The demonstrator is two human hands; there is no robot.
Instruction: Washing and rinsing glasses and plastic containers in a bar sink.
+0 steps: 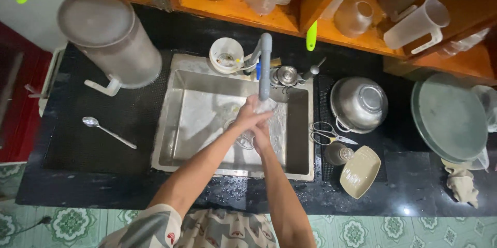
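Patterned shirt fabric (217, 230) sits nearest, with both bare forearms reaching far over a steel sink (176, 139). Left hand (247, 116) and right hand (261, 135) overlap under the grey tap (265, 64), fingers curled together around something small and clear (266, 105) in the running water; what it is cannot be told. Wet black stone counter (103, 149) surrounds the basin. Left lies a metal spoon (106, 131); right lie scissors (329, 134), a domed steel bowl (358, 103) and a beige dish (360, 171). Green patterned floor tiles (357, 232) show near.
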